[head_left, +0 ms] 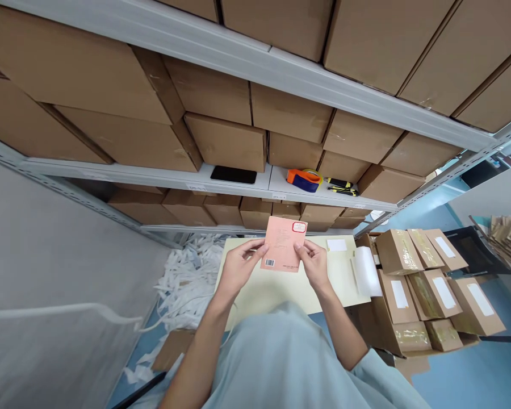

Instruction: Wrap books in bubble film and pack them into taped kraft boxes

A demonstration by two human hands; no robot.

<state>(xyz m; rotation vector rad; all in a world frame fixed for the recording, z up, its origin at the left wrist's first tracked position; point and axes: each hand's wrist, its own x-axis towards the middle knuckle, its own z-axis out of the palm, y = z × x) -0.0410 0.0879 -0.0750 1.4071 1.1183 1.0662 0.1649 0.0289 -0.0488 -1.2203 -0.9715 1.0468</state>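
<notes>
A pink book [283,245], thin and squarish, is held up over the pale yellow table [264,292]. It has a barcode at its lower left and a red-bordered label at its upper right. My left hand [241,262] pinches its left edge, thumb on the near face. At its right edge my right hand [312,261] grips it the same way. The fingers behind the book are partly hidden. Right of it on the table lie a white label [336,245] and a white roll [367,271].
Metal shelving [221,184] full of cardboard boxes rises ahead. On one shelf lie a black phone [233,174], an orange-and-blue tape dispenser [304,180] and yellow-and-black cutters [342,187]. Taped parcels [426,292] are stacked at right. White paper strips [191,278] pile up at left.
</notes>
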